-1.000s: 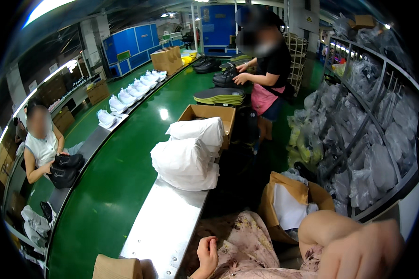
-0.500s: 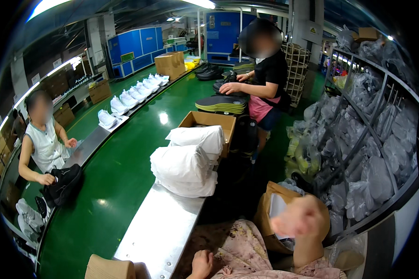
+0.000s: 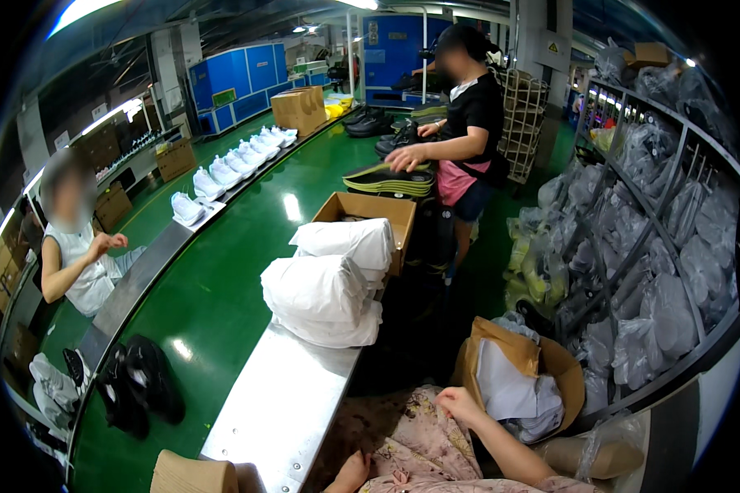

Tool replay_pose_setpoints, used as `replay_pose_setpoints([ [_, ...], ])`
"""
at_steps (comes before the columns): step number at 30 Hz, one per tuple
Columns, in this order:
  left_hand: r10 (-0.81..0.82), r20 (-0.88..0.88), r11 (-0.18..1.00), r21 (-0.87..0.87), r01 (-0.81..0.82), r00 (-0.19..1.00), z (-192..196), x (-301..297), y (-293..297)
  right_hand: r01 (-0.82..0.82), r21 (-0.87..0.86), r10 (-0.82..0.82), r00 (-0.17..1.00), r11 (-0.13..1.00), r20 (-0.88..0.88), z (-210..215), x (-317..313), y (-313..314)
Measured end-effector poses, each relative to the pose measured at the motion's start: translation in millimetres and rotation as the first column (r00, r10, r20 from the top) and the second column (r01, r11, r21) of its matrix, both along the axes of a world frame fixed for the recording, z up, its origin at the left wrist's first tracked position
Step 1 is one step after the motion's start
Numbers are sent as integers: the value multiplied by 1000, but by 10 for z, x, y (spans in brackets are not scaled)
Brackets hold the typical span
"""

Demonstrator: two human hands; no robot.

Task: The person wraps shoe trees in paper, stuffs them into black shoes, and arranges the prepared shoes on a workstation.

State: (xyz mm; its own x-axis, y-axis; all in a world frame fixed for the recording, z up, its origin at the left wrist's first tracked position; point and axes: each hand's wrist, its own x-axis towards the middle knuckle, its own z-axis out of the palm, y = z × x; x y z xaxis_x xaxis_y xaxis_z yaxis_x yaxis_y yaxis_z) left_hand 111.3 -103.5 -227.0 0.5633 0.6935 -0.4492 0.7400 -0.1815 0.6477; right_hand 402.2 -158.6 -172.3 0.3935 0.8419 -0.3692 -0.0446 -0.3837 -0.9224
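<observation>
My left hand (image 3: 354, 472) rests low by my lap at the bottom edge, beside the metal bench, its fingers mostly tucked from sight. Over my lap is my right hand (image 3: 459, 404), with loosely bent fingers and nothing visible in them. It is close to the pink flowered cloth (image 3: 427, 444) I wear. Just right of it stands an open cardboard box (image 3: 571, 386) holding crumpled white paper (image 3: 506, 378) and plastic. Ahead, white-wrapped bundles (image 3: 316, 296) are stacked on the metal bench (image 3: 263, 411), touched by neither hand.
A green conveyor belt (image 3: 222, 287) curves past on the left, carrying black shoes (image 3: 152, 378); white sneakers (image 3: 222, 172) line its far edge. One co-worker (image 3: 78, 255) sits across it; another (image 3: 473, 123) stands ahead by stacked soles (image 3: 390, 181). A rack of plastic-bagged items (image 3: 633, 246) fills the right.
My right hand has dropped from above the box to my lap. The seated co-worker has let go of the black shoes, which now stand on the belt. The standing co-worker has straightened up.
</observation>
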Motion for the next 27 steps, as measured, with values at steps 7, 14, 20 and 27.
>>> replay_pose_setpoints([
  [7, 2, 43, 957, 291, -14, 999, -13, -43, 86, -61, -86, 94, 883, 994, 460, -494, -140, -73],
  [14, 6, 88, 869, 493, -48, 996, 10, 9, 108, -91, -409, 343, 722, 908, 601, -1024, -197, -246],
  [20, 16, 74, 812, 582, -56, 997, -403, -40, 179, -160, -450, 468, 470, 879, 748, -1263, -462, -468],
  [27, 12, 99, 799, 598, -69, 995, -339, -35, 148, -198, -408, 452, 446, 891, 772, -1134, -494, -431],
])
